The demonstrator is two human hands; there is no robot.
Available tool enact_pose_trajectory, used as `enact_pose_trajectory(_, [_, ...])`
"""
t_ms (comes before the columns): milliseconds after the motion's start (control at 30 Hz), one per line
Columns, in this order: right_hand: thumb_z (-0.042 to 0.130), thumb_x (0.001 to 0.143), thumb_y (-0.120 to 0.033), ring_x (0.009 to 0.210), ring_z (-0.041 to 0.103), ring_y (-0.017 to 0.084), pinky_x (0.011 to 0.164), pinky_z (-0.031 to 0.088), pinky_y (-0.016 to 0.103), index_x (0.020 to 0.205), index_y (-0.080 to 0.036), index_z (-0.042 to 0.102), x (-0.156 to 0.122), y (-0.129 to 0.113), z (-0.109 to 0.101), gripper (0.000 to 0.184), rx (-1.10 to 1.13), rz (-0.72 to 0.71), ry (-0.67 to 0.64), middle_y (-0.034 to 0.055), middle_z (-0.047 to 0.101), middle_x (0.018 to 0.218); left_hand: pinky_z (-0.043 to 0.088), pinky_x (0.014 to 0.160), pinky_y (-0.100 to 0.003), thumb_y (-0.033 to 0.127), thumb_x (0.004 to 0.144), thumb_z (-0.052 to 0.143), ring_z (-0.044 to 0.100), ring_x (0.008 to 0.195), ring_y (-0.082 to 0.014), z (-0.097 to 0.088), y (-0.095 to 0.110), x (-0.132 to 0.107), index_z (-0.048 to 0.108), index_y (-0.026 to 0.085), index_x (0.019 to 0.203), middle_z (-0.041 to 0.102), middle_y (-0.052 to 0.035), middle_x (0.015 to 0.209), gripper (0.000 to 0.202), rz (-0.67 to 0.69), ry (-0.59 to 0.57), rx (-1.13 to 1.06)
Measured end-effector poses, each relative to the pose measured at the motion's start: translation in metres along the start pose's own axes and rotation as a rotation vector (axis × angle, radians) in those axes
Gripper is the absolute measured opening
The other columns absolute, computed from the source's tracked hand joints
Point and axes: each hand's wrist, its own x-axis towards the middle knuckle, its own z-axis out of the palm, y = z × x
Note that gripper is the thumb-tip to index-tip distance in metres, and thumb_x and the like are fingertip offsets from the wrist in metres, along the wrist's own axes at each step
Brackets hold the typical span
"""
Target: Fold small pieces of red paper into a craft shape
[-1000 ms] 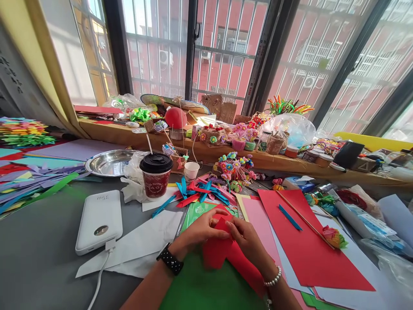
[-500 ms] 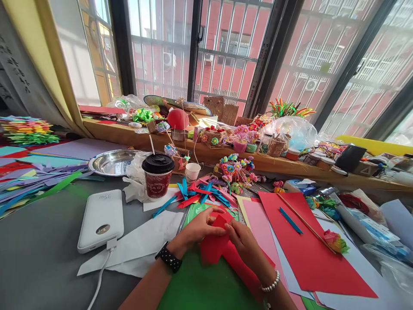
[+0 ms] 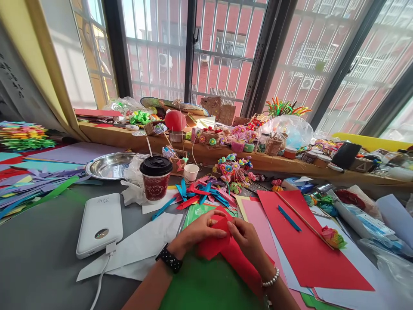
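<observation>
Between my two hands is a piece of red paper, held up over the green mat. My left hand, with a black dotted watch band at the wrist, pinches it between thumb and fingers from the left. Thumb and index finger of my right hand grip its upper right edge; a beaded bracelet is on that wrist. Another strip of red paper lies below, partly hidden by my right hand. Just beyond my hands is a heap of blue and red folded paper strips.
A lidded coffee cup, a small paper cup and a metal dish stand at the back. To the left lies a white power bank with its cable. Red sheets and a paper flower are on the right.
The red paper has turned slightly and sits a little lower and left in my hands. My right fingers have shifted slightly along its edge. The whole view has moved slightly.
</observation>
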Motion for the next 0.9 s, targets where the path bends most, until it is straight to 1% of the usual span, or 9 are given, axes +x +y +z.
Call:
enact_pose_trajectory(167, [0.047, 0.074, -0.037, 0.047, 0.038, 0.008, 0.043, 0.030, 0.019, 0.062, -0.015, 0.050, 0.000, -0.002, -0.011, 0.025, 0.165, 0.097, -0.133, -0.0033, 0.045, 0.053, 0.037, 0.049, -0.020, 0.028, 0.053, 0.068, 0.051, 0.057, -0.0124, -0.003, 0.002, -0.001, 0.045, 0.019, 0.104, 0.051, 0.0042, 0.061, 0.057, 0.044, 0.035, 0.186])
enact_pose_trajectory(267, [0.051, 0.071, -0.040, 0.043, 0.043, 0.008, 0.042, 0.035, 0.019, 0.063, -0.015, 0.052, 0.002, 0.002, -0.014, 0.026, 0.331, 0.189, 0.024, -0.0024, 0.050, 0.052, 0.041, 0.066, -0.028, 0.030, 0.053, 0.068, 0.053, 0.080, -0.0193, -0.006, 0.002, 0.001, 0.041, 0.019, 0.109, 0.057, -0.0035, 0.083, 0.063, 0.180, 0.251, 0.187])
enact_pose_trajectory(367, [0.056, 0.067, -0.039, 0.051, 0.053, 0.011, 0.049, 0.043, 0.022, 0.066, -0.014, 0.053, 0.004, 0.004, -0.014, 0.025, 0.558, 0.300, 0.213, 0.0015, 0.058, 0.061, 0.036, 0.082, -0.031, 0.033, 0.058, 0.065, 0.044, 0.102, -0.0214, -0.007, 0.000, 0.005, 0.039, 0.020, 0.111, 0.050, -0.0091, 0.106, 0.060, 0.300, 0.470, 0.101])
enact_pose_trajectory(433, [0.061, 0.064, -0.038, 0.059, 0.059, 0.014, 0.055, 0.047, 0.024, 0.066, -0.014, 0.052, 0.004, 0.002, -0.011, 0.026, 0.687, 0.373, 0.253, 0.0042, 0.062, 0.066, 0.037, 0.080, -0.030, 0.035, 0.060, 0.063, 0.047, 0.098, -0.0209, -0.003, -0.004, 0.009, 0.045, 0.016, 0.104, 0.053, -0.0097, 0.101, 0.051, 0.252, 0.431, 0.039])
enact_pose_trajectory(533, [0.063, 0.062, -0.037, 0.064, 0.061, 0.016, 0.060, 0.048, 0.025, 0.064, -0.015, 0.051, 0.002, -0.004, -0.002, 0.025, 0.811, 0.426, 0.210, 0.0048, 0.064, 0.068, 0.041, 0.070, -0.029, 0.037, 0.060, 0.062, 0.055, 0.079, -0.0207, 0.006, -0.008, 0.011, 0.057, 0.011, 0.078, 0.060, -0.0057, 0.076, 0.031, 0.176, 0.246, 0.071])
enact_pose_trajectory(600, [0.061, 0.063, -0.037, 0.065, 0.062, 0.016, 0.061, 0.049, 0.026, 0.067, -0.014, 0.054, 0.000, -0.007, 0.004, 0.024, 0.820, 0.423, 0.132, 0.0050, 0.064, 0.069, 0.042, 0.067, -0.029, 0.038, 0.063, 0.059, 0.056, 0.073, -0.0203, 0.011, -0.007, 0.010, 0.058, 0.011, 0.066, 0.061, -0.0041, 0.067, 0.028, 0.174, 0.305, 0.058])
enact_pose_trajectory(700, [0.057, 0.067, -0.038, 0.066, 0.061, 0.017, 0.061, 0.048, 0.027, 0.075, -0.012, 0.058, -0.001, -0.008, 0.006, 0.027, 0.703, 0.369, -0.013, 0.0074, 0.064, 0.074, 0.042, 0.071, -0.028, 0.036, 0.068, 0.055, 0.056, 0.078, -0.0192, 0.013, -0.001, 0.006, 0.059, 0.012, 0.076, 0.063, -0.0042, 0.075, 0.026, 0.204, 0.297, -0.069])
enact_pose_trajectory(767, [0.056, 0.069, -0.037, 0.068, 0.060, 0.017, 0.061, 0.047, 0.027, 0.074, -0.012, 0.060, -0.001, -0.006, 0.001, 0.026, 0.570, 0.307, -0.051, 0.0083, 0.063, 0.075, 0.043, 0.070, -0.027, 0.037, 0.068, 0.055, 0.057, 0.074, -0.0180, 0.011, 0.002, 0.005, 0.059, 0.011, 0.078, 0.064, -0.0044, 0.075, 0.027, 0.194, 0.320, -0.096])
enact_pose_trajectory(900, [0.055, 0.069, -0.030, 0.078, 0.058, 0.018, 0.063, 0.048, 0.029, 0.090, -0.018, 0.055, 0.001, -0.004, -0.014, 0.024, 0.340, 0.127, 0.073, 0.0060, 0.062, 0.083, 0.045, 0.064, -0.027, 0.037, 0.064, 0.059, 0.060, 0.068, -0.0174, 0.004, 0.003, 0.005, 0.055, 0.012, 0.086, 0.064, -0.0048, 0.072, 0.034, 0.156, 0.368, -0.065])
